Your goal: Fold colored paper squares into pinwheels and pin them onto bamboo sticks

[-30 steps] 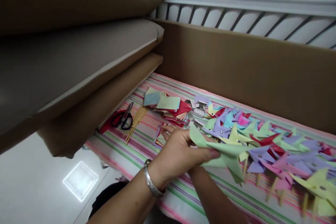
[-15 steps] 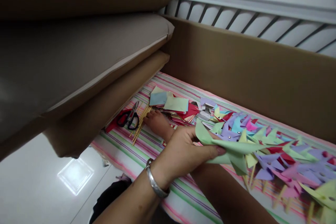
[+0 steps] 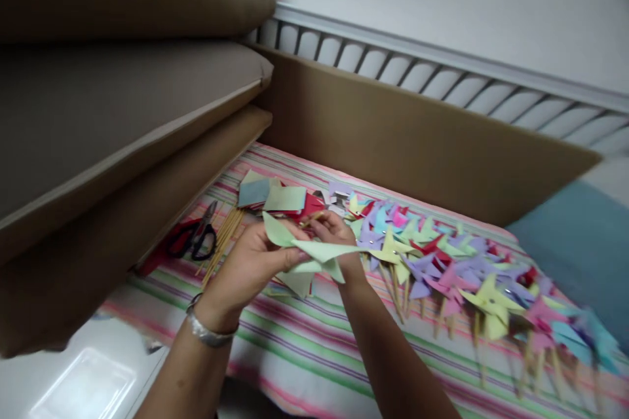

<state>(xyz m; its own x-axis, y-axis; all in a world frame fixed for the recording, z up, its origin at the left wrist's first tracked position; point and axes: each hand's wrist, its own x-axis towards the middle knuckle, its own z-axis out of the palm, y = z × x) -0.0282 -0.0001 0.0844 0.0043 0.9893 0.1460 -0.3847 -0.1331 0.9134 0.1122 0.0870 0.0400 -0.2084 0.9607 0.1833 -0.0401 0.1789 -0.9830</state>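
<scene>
The left hand point(image 3: 248, 265) is clamping the green pinwheel point(image 3: 324, 250) between its fingers (gentle pressure is probably sparing the folds); just beyond them, the right hand point(image 3: 337, 229) is pinching apparently a stick point(image 3: 311, 218).

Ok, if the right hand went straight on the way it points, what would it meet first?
Probably the coloured paper stack, just beyond the right hand; the hand's height is unclear, so it might pass above.
</scene>
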